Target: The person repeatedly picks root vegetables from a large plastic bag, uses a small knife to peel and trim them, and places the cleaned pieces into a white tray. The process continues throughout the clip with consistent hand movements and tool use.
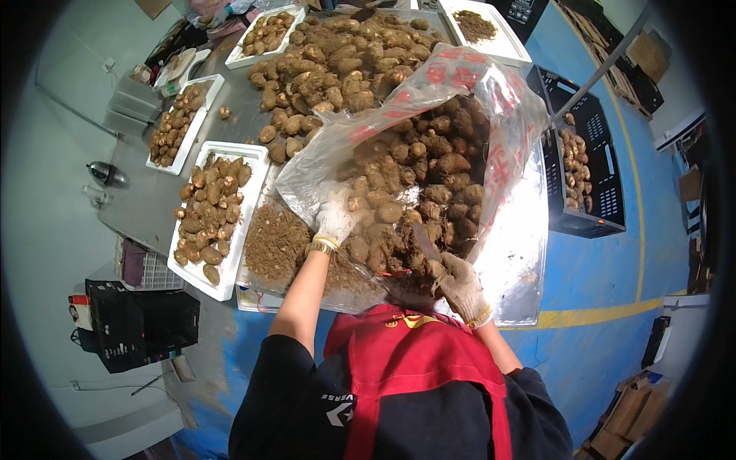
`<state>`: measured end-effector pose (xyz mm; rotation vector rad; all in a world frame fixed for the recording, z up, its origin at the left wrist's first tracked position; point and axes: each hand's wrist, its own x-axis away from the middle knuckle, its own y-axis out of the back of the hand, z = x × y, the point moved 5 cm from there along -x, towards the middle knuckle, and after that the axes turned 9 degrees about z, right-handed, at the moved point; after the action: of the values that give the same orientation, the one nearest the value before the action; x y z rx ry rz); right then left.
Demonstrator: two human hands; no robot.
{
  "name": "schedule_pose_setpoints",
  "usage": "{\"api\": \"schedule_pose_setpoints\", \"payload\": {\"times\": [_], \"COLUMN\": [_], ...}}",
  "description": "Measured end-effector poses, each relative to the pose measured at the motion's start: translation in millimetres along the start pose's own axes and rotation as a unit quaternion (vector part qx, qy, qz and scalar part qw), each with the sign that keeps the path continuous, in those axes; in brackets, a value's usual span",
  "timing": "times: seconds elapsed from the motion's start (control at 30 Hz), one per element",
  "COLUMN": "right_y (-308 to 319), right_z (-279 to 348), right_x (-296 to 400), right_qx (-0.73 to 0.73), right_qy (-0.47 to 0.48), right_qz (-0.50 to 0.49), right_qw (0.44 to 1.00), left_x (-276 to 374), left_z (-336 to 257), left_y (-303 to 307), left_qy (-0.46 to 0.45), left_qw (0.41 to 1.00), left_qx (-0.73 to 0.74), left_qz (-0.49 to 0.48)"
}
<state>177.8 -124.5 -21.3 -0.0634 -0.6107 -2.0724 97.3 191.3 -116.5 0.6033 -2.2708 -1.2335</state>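
Note:
A wide clear plastic bag with red print lies open on the metal table, holding many small brown taro corms. My left hand, in a whitish knit glove, is at the bag's near left edge, against the plastic and beside the corms. Whether its fingers grip anything is unclear. My right hand, in a soiled knit glove, is closed on a knife at the bag's near side. The knife blade points up and away, over the corms. Its handle is hidden in the glove.
A pile of corms covers the table's far part. White foam trays of corms line the left side; another foam tray holds brown scraps. Fibrous peelings lie beside my left forearm. Right, a black crate holds corms. Someone's gloved hand shows far left.

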Motion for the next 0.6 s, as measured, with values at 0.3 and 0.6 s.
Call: {"api": "schedule_pose_setpoints", "payload": {"times": [0.3,0.6], "right_y": [-1,-9], "right_z": [49,61], "right_x": [-36,-36], "right_qx": [-0.182,-0.452], "right_qy": [0.031,0.031], "right_qz": [-0.005,0.098], "right_qw": [0.983,0.886], "left_x": [106,150], "left_z": [-124,-135], "left_y": [72,71], "left_qy": [-0.081,-0.099], "left_qw": [0.964,0.871], "left_qx": [0.251,0.478], "left_qz": [0.043,0.047]}}
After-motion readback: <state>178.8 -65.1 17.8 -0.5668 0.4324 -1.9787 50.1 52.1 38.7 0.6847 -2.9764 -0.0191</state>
